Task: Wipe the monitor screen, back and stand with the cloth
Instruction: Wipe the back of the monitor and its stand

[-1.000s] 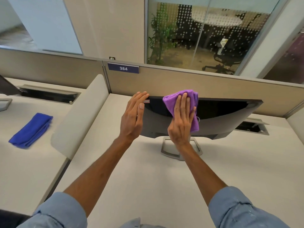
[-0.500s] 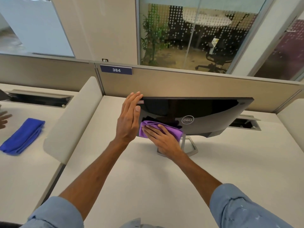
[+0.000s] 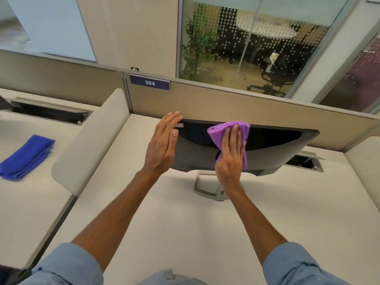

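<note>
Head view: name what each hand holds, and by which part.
Nothing is gripped. The right hand presses the purple cloth flat against the monitor, top middle; the left hand rests flat on its left edge.

You have one view only, from the camera worn on your head. It faces forward and steeply down onto the table (image 3: pixel 185 233), so near that your sleeves (image 3: pixel 298 264) cut the bottom edge. The monitor (image 3: pixel 271 153) sits mid-frame, seen from above. Beyond it, the wide lens bends the partition (image 3: pixel 226 103) and takes in the glass-walled room (image 3: pixel 257 48) far off. A second table (image 3: pixel 30 202) shows at the left.
</note>
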